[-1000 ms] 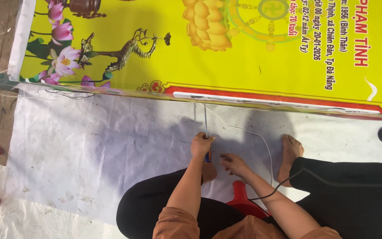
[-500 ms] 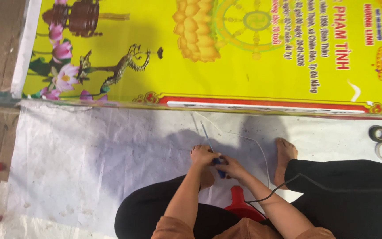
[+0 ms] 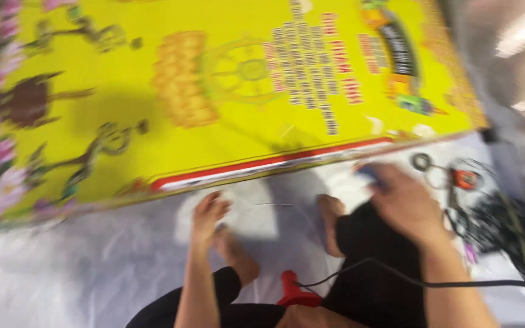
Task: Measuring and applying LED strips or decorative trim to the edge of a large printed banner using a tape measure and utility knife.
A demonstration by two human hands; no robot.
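The person crouches barefoot on a white sheet (image 3: pixel 80 273), and the view is badly smeared by motion. A small blue tool (image 3: pixel 369 173) pokes out past the fingers of the right hand (image 3: pixel 405 203), up near the lower edge of the yellow printed banner (image 3: pixel 153 91). That hand is curled shut around it; a black cable (image 3: pixel 396 278) trails back under the wrist. The tool shows only a blurred blue tip, so I cannot tell its kind. The left hand (image 3: pixel 209 214) rests on the sheet just below the banner's red border, fingers loosely bent and holding nothing. A red stool (image 3: pixel 293 291) sits between the legs, and a tangle of black cords (image 3: pixel 493 222) lies to the right.
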